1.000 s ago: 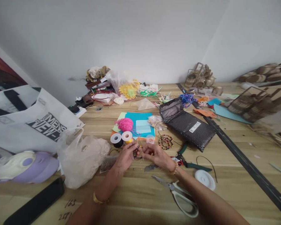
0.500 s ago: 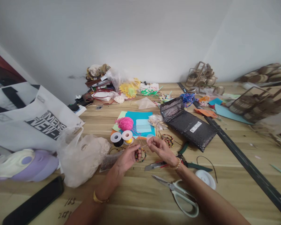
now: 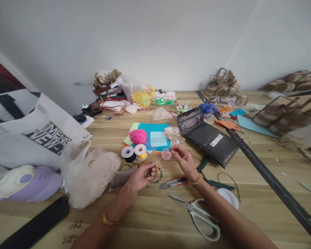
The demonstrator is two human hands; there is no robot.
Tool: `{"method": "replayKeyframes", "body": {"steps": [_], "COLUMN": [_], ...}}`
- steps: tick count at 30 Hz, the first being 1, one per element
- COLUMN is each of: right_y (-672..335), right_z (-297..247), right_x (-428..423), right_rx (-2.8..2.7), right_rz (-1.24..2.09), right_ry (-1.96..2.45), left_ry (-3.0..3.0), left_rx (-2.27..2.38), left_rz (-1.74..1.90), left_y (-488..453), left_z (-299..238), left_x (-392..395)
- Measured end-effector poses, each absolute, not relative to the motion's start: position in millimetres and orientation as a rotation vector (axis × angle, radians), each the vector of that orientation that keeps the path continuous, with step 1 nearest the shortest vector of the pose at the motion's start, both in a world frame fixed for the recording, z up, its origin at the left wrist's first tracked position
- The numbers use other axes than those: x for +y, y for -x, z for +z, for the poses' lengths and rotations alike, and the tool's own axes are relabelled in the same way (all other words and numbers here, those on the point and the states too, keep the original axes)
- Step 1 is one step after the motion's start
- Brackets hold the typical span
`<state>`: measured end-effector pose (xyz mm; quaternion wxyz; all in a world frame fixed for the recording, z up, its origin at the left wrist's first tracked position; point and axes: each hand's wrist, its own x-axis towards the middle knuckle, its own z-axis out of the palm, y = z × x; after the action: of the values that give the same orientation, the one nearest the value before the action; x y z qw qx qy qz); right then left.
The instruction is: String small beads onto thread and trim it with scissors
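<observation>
My left hand (image 3: 141,177) is closed in a pinch on a ring of coloured beads (image 3: 157,174), held just above the wooden table (image 3: 155,221). My right hand (image 3: 184,159) is farther away and raised, its fingers pinched on a thin thread (image 3: 160,159) that runs back to the bead ring. A small clear pink cup (image 3: 166,154) stands by the right fingertips. Black and yellow thread spools (image 3: 134,152) and a pink yarn ball (image 3: 139,136) lie just beyond the left hand.
White-handled scissors (image 3: 200,216), a utility knife (image 3: 173,182), green pliers (image 3: 214,182) and a white round lid (image 3: 229,197) lie near my right forearm. A crumpled plastic bag (image 3: 89,173) and a black phone (image 3: 33,224) sit at left. A black mailer (image 3: 209,138) lies beyond.
My right hand has drawn away from the left, moving up and farther across the table and pulling the thread taut. The left hand has stayed put with the bead ring.
</observation>
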<state>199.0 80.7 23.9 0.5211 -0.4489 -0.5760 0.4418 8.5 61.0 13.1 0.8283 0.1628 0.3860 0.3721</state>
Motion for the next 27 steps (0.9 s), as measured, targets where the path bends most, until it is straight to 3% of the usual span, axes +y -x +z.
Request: {"method": "replayKeyframes", "body": {"steps": [4, 9, 15, 22, 27], "right_y": [-194.8, -188.3, -190.6, -182.2, -182.2], "right_z": [25.9, 32.5, 46.0, 33.2, 23.0], "right_x": [73.5, 61.4, 53.1, 50.8, 57.9], "right_rx": [-1.625, -1.849, -1.887, -2.058, -2.134], "right_rz": [0.668, 0.647, 0.18, 0.726, 0.752], "right_ry": [1.077, 1.023, 1.04, 1.074, 1.139], "left_ry": [-0.463, -0.607, -0.74, -0.957, -1.021], "left_rx": [0.869, 0.904, 0.931, 1.041, 1.074], "left_rz": [0.83, 0.9, 0.998, 1.065, 1.051], "left_y": [-10.4, -11.2, -13.3, -15.4, -15.9], "left_z": [14.1, 13.5, 13.8, 18.5, 23.5], "left_x": [59.4, 57.4, 54.8, 53.7, 52.2]}}
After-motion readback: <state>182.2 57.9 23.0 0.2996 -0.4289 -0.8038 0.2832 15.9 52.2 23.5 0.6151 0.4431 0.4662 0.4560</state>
